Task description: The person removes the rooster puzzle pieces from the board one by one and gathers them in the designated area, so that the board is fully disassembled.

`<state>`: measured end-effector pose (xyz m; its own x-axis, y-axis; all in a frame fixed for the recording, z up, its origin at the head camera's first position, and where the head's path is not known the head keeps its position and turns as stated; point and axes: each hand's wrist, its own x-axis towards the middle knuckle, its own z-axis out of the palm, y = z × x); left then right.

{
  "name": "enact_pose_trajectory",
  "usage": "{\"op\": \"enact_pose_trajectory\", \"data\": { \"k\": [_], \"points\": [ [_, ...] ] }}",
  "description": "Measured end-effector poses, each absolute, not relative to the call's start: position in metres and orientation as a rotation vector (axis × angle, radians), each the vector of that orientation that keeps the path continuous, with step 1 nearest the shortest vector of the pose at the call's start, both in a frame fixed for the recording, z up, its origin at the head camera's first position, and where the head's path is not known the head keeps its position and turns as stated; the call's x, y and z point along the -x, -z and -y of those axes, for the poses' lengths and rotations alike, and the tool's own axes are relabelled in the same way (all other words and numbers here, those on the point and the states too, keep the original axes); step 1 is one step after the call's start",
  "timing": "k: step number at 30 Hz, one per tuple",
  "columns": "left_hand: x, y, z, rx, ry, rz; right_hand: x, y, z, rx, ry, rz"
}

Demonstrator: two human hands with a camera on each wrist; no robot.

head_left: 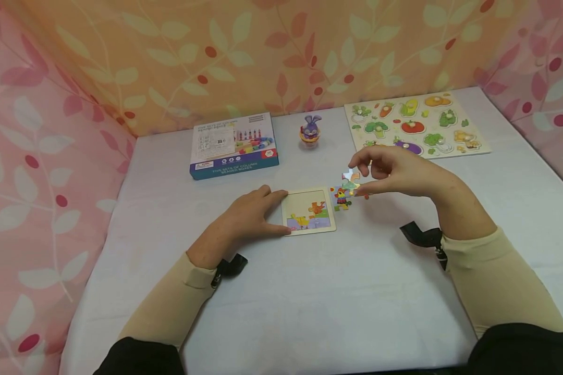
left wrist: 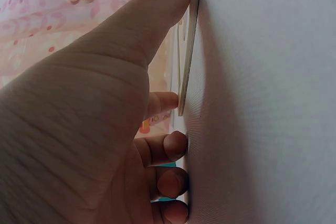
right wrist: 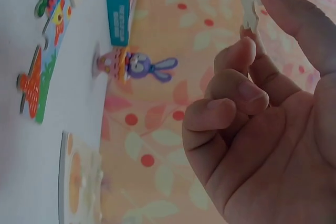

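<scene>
My left hand (head_left: 248,214) holds the left side of a small square puzzle tray (head_left: 332,210), thumb at its near corner and index finger at the far one. Edge-on in the left wrist view, the tray (left wrist: 189,51) has the thumb on its rim. Some pieces with yellow, orange and purple pictures lie in the tray's lower part. My right hand (head_left: 403,172) pinches a jigsaw piece (head_left: 351,177) between thumb and index finger, raised above the table right of the tray. Loose pieces (head_left: 341,200) lie beneath; the right wrist view shows an orange piece (right wrist: 32,87) among them.
A boxed set (head_left: 234,146) lies at the back left. A purple rabbit figure (head_left: 310,131) stands beside it. At the back right lies a vegetable puzzle board (head_left: 384,112), partly behind my right hand. Patterned cloth (head_left: 178,57) hangs around the white table (head_left: 309,302).
</scene>
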<state>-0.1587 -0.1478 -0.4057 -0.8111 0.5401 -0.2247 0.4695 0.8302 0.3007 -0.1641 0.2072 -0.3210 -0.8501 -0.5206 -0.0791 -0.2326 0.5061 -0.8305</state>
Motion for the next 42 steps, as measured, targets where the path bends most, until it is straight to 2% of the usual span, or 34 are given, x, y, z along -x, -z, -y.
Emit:
{"op": "enact_pose_trajectory", "data": {
  "k": [14, 24, 42],
  "points": [
    [0.159, 0.405, 0.147, -0.766, -0.336, -2.707, 0.182, 0.351, -0.231, 0.518, 1.129, -2.32],
    [0.159, 0.405, 0.147, -0.784, -0.336, -2.706, 0.189, 0.375, -0.223, 0.498, 1.002, -2.292],
    [0.159, 0.404, 0.147, -0.773, -0.345, -2.698, 0.191, 0.383, -0.219, 0.47, 0.939, -2.319]
  ]
}}
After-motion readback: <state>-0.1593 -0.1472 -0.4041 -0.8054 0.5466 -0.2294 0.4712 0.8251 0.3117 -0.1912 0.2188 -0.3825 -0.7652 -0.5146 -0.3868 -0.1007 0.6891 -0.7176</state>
